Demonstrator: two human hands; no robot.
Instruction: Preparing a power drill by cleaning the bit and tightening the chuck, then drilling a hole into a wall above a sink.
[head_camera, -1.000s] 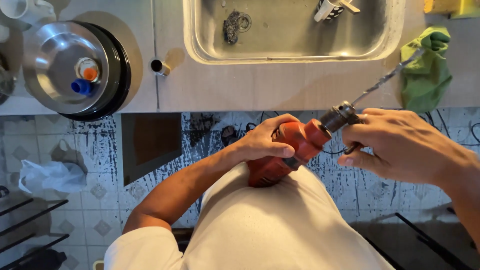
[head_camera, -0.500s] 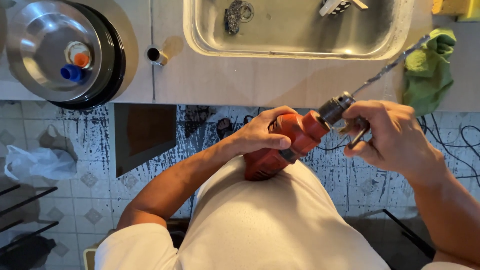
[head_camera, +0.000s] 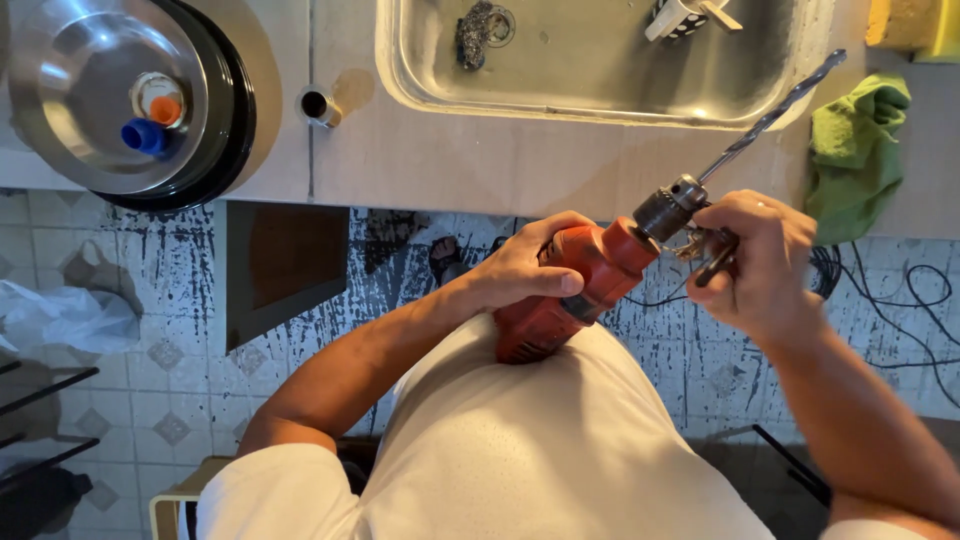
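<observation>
My left hand (head_camera: 530, 268) grips the body of a red power drill (head_camera: 575, 290) held against my belly. A long twisted drill bit (head_camera: 770, 118) sticks out of its dark chuck (head_camera: 668, 208) and points up and right, over the sink's corner. Beside the chuck, my right hand (head_camera: 760, 265) pinches a small metal chuck key (head_camera: 708, 252) with a dark handle, its tip against the chuck. I wear a white shirt.
A steel sink (head_camera: 600, 95) holds a scouring pad (head_camera: 472, 30). Left on the counter stands a steel pot lid (head_camera: 95, 95) with blue and orange knobs. A green cloth (head_camera: 860, 150) lies at right. Black cables (head_camera: 900, 290) and a plastic bag (head_camera: 65, 315) lie on the tiled floor.
My right hand has drawn back from covering the chuck and now holds the chuck key at its side. The drill has stayed in my left hand; the view shifted slightly.
</observation>
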